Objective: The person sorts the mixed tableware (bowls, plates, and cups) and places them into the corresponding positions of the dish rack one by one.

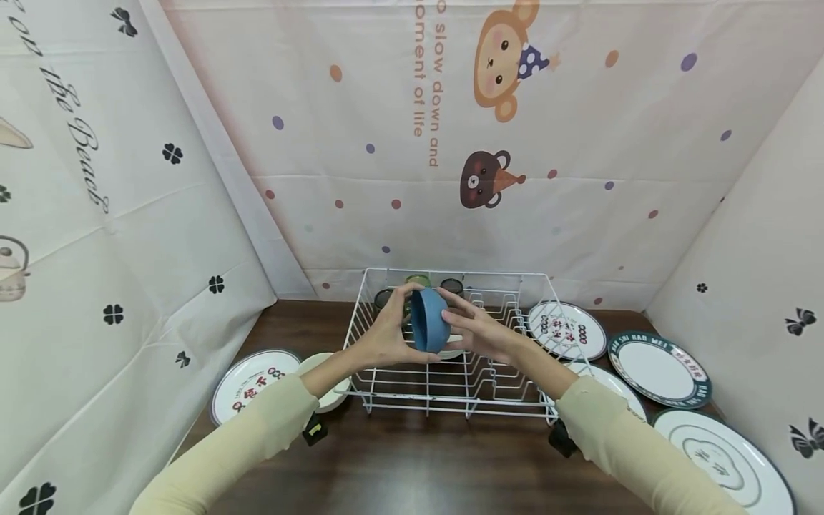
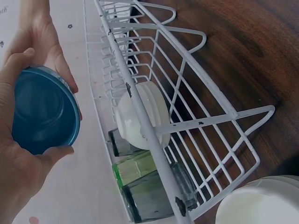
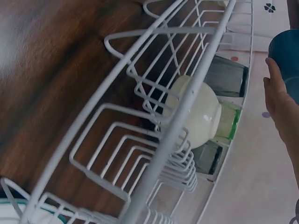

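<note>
Above the white wire dish rack [image 1: 425, 395], a blue bowl [image 1: 436, 320] is held tipped on its side between both hands. The left hand [image 1: 388, 335] grips its rim, thumb at the lower edge and fingers at the upper one. From the other side, the right hand [image 1: 479, 333] holds the bowl's outer wall with its fingers. In the left wrist view the inside of the blue bowl [image 2: 44, 109] shows nothing in it. Below, a white bowl [image 2: 144, 114] sits tilted in the rack, near a green glass [image 2: 135, 168] and dark glasses [image 3: 226, 76].
Left of the rack lie a white plate with red print [image 1: 254, 383] and a cream bowl [image 1: 331, 397]. Several plates lie to the right, among them a green-rimmed plate [image 1: 698, 395] and a large white plate [image 1: 762, 476]. Printed cloth walls [image 1: 360, 93] surround the brown table [image 1: 399, 465].
</note>
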`<state>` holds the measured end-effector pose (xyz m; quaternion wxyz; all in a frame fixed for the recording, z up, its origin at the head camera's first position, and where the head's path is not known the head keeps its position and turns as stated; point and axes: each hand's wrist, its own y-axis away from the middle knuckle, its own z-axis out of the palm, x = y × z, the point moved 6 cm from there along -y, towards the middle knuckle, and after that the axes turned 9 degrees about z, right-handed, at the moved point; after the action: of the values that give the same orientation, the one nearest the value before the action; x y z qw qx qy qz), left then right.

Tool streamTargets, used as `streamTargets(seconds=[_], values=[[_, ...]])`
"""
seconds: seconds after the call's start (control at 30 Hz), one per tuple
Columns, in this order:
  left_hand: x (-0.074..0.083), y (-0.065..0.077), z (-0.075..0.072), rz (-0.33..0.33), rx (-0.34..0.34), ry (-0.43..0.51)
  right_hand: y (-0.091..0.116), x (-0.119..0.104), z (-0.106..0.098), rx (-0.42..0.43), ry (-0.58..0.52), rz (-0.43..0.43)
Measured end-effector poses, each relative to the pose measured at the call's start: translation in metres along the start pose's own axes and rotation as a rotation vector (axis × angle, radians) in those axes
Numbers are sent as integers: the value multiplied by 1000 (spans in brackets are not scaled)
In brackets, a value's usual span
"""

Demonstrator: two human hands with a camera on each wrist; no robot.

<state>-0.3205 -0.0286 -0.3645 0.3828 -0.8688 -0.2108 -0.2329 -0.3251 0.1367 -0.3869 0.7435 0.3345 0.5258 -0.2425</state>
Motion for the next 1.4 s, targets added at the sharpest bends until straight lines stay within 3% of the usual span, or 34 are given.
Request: streamTargets(seconds=[0.3,0.67,0.77,0.83,0.93,1.0,1.07,1.17,1.23,1.4], values=[[-2,-3,-1,17,-9,2,-8,4,4,-65,-95,31],[-10,-20,-1,-11,-111,60,-4,-4,-10,63,-84,5],[-21,-20,-8,-44,-136,115,-4,-7,-15,104,-82,-6],[-33,-15,-18,-84,-98,117,-4,-10,-19,128,-94,-17],[-57,-1,-37,-166,50,-16,-4,-10,-23,147,-108,-24],[-76,15,-47,-263,163,-159,-6,-8,-24,155,-109,-13],[-93,33,-50,-379,217,-302,-9,-4,-24,159,-95,8],[-111,53,-47,-480,211,-434,-16,-1,-22,186,-56,27],[-116,61,-43,-491,177,-477,-22,1,-20,205,-16,35],[-115,72,-34,-501,169,-487,-29,5,-14,231,78,73]])
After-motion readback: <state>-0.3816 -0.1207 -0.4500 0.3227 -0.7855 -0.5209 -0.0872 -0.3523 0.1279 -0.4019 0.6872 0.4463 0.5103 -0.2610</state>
